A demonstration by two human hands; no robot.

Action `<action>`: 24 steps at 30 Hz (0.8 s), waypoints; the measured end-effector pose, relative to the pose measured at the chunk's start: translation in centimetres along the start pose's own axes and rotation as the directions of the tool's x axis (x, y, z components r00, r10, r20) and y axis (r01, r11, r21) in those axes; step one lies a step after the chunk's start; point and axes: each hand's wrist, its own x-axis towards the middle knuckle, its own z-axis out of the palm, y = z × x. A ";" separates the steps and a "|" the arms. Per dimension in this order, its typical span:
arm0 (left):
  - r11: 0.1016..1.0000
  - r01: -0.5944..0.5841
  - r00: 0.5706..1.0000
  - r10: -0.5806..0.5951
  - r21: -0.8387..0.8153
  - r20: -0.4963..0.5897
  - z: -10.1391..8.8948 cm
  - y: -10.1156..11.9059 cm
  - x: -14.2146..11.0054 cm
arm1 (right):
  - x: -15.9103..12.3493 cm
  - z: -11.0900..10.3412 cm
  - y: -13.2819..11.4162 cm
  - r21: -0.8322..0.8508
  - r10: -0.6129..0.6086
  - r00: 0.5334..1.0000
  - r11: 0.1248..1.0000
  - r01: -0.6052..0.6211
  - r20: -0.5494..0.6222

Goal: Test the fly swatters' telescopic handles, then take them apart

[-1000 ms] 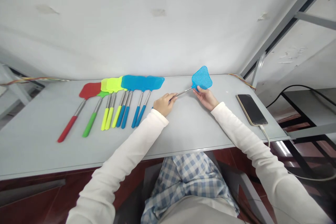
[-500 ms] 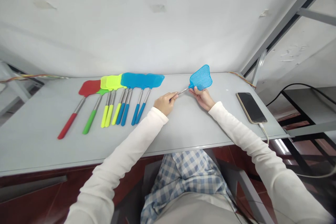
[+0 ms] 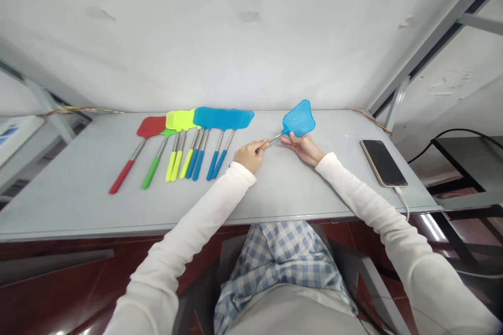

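A blue fly swatter [image 3: 300,118] with a perforated head is held above the table between both hands, its head tilted up and to the right. My left hand [image 3: 248,156] is closed around its handle end, and the fingers hide most of the grip. At the neck, my right hand [image 3: 304,148] supports it, thumb against the base of the head and fingers stretched behind the thin metal rod. To the left lie more swatters in an overlapping row: a red swatter [image 3: 151,126], a green swatter [image 3: 151,171], several yellow swatters [image 3: 181,120] and several blue swatters [image 3: 214,118].
A phone [image 3: 384,163] with a white cable plugged in lies at the right of the grey table [image 3: 118,209]. Behind the table rises a white wall [image 3: 275,52] with tape scraps. Thin coloured wires [image 3: 369,119] run along the back right corner.
The camera view has turned slightly left, so the row of swatters appears further right. My right fingers have straightened a little behind the rod. Both hands stay on the blue fly swatter.
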 end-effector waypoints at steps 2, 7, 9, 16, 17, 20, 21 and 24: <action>1.000 0.030 1.000 -0.030 -0.009 0.003 0.0 0.5 -0.5 | -0.2 0.1 0.0 -0.042 0.001 1.000 0.999 -0.001 0.011; 0.994 0.038 0.996 -0.046 -0.107 -0.070 -0.7 1.1 -1.6 | -0.3 0.5 0.3 -0.232 0.005 0.991 0.972 0.027 0.136; 0.982 0.038 0.990 -0.063 -0.185 -0.129 -1.5 0.7 -2.1 | -0.1 0.5 0.5 -0.260 -0.003 0.987 0.964 0.045 0.161; 0.648 0.359 0.927 -0.333 -0.672 0.175 -4.1 -1.4 -2.9 | 0.0 0.1 0.9 -0.376 -0.079 0.993 0.920 0.105 0.083; 0.628 0.363 0.926 -0.329 -0.689 0.188 -4.1 -1.7 -2.6 | -0.1 0.1 0.9 -0.406 -0.087 0.990 0.906 0.124 0.107; 0.673 0.364 0.926 -0.338 -0.644 0.170 -3.5 -2.5 -1.6 | -0.5 0.2 0.9 -0.472 -0.097 0.981 0.866 0.165 0.165; 0.716 0.362 0.927 -0.341 -0.597 0.154 -3.3 -2.7 -1.3 | -0.5 0.2 0.9 -0.489 -0.094 0.980 0.856 0.169 0.174; 0.900 0.294 0.955 -0.286 -0.321 0.072 -2.8 -2.9 -1.3 | -0.6 0.2 0.7 -0.524 -0.074 0.978 0.835 0.167 0.193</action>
